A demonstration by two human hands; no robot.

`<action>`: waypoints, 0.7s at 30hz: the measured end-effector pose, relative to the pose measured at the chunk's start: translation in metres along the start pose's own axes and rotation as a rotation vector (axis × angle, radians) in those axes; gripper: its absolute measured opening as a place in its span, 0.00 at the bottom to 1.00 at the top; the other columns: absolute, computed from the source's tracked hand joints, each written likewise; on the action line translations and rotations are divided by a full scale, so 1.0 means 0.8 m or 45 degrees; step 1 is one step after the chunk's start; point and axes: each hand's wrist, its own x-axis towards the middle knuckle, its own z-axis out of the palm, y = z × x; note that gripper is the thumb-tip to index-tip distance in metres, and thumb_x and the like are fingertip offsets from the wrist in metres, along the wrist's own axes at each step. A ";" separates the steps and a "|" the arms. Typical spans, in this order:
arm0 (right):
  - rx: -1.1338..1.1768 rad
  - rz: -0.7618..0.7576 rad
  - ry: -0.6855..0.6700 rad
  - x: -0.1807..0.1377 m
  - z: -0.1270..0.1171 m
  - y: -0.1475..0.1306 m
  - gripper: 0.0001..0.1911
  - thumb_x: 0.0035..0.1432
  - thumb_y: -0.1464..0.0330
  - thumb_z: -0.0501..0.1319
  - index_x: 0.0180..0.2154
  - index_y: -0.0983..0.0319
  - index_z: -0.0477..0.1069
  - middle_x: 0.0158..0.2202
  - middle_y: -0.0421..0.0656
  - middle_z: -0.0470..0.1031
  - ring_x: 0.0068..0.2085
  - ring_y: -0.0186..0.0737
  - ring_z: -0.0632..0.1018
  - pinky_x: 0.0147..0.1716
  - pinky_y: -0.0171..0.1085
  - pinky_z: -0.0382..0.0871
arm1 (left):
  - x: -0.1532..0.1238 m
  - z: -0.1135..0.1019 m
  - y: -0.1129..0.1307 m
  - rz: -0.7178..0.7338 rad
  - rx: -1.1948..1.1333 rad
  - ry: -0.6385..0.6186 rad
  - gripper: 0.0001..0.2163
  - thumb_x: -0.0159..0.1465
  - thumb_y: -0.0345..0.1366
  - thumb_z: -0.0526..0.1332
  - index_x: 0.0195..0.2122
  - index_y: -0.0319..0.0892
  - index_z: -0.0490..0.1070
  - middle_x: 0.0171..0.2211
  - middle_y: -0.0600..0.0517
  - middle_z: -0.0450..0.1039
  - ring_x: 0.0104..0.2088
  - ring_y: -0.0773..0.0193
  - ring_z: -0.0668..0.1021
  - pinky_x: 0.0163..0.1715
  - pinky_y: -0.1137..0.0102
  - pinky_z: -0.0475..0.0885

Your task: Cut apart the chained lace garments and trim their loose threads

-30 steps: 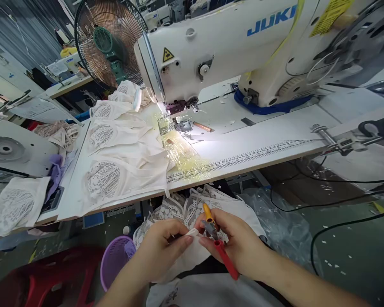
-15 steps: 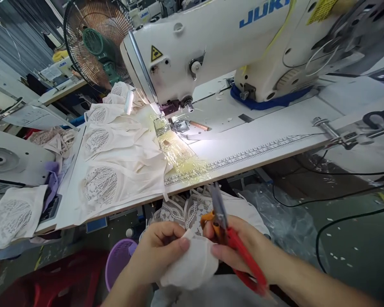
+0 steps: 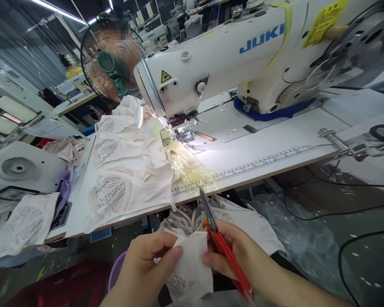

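Hands in view number two, both the person's own, low in front of the table (image 3: pixel 275 140) edge. One cloth (image 3: pixel 192 266) sits between them, and one pair of scissors (image 3: pixel 222 247) is in play. The left hand (image 3: pixel 145 264) comes in palm-down with fingers curled, pinching the cloth's upper left edge between thumb and forefinger. The right hand (image 3: pixel 237 253) is closed around the scissors' red handles, and its fingertips press on the cloth's right edge. The blades look shut and point up and away toward the table.

The cloth is small, white, soft and crumpled, and hangs down between the two hands. It is held over a lace piece (image 3: pixel 192 217) lying below the table.

On the table stand one sewing machine (image 3: pixel 230 55) and a row of at least four cream pieces (image 3: pixel 121 170) with lace ovals. One fan (image 3: pixel 110 59) stands behind them.
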 end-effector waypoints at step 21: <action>-0.554 -0.141 0.096 -0.012 0.001 -0.025 0.14 0.49 0.59 0.63 0.26 0.60 0.62 0.23 0.36 0.60 0.24 0.33 0.60 0.22 0.32 0.56 | 0.014 0.024 -0.032 -0.203 -0.888 0.124 0.16 0.43 0.45 0.72 0.21 0.37 0.75 0.19 0.53 0.70 0.19 0.72 0.67 0.20 0.78 0.61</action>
